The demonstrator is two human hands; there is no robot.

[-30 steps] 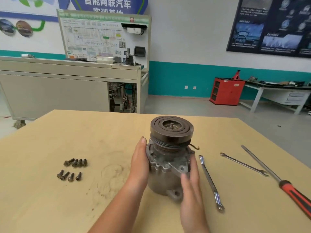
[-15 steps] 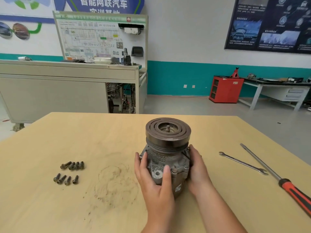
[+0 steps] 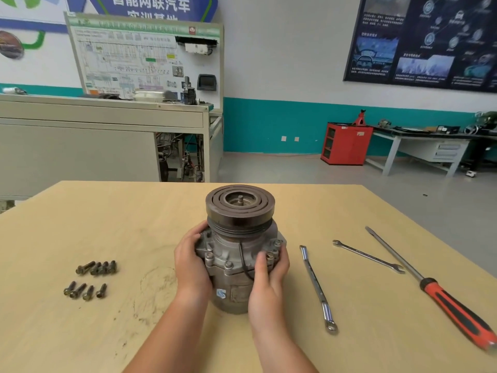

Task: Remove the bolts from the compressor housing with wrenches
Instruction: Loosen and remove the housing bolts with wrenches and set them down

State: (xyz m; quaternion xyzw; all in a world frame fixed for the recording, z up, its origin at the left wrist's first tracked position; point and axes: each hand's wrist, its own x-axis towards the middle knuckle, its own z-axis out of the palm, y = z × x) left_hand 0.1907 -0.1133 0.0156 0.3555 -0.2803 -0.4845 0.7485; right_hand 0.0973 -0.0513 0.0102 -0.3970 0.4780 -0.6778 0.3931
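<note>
Left hand | right hand | grip compressor upright between them

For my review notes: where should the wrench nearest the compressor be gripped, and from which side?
Pinch the wrench by its shank near the ring end, from above, fingers across its narrow width. It lies flat on the table, pointing away from the person, so likely only its top and edges are reachable. The right hand, holding the compressor, is closest.
</note>
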